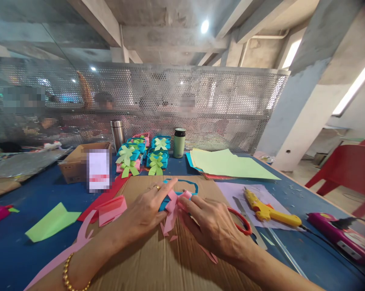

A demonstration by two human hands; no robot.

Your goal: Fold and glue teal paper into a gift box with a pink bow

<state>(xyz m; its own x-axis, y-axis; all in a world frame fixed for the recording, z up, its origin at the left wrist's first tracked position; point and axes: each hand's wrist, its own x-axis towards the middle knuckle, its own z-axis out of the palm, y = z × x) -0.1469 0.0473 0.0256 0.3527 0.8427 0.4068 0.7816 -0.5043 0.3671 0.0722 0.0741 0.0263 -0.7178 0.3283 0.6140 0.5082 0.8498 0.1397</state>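
Bare forearms; gold bead bracelet, left wrist; ring, probably gold, left hand.

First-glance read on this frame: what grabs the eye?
Dead centre, the left hand and right hand meet on a pink paper bow, over a blue paper strip on a cardboard sheet. Right of them lies a yellow glue gun. Behind, a cluster of blue paper baskets topped with green bows stands near a stack of light green paper sheets.
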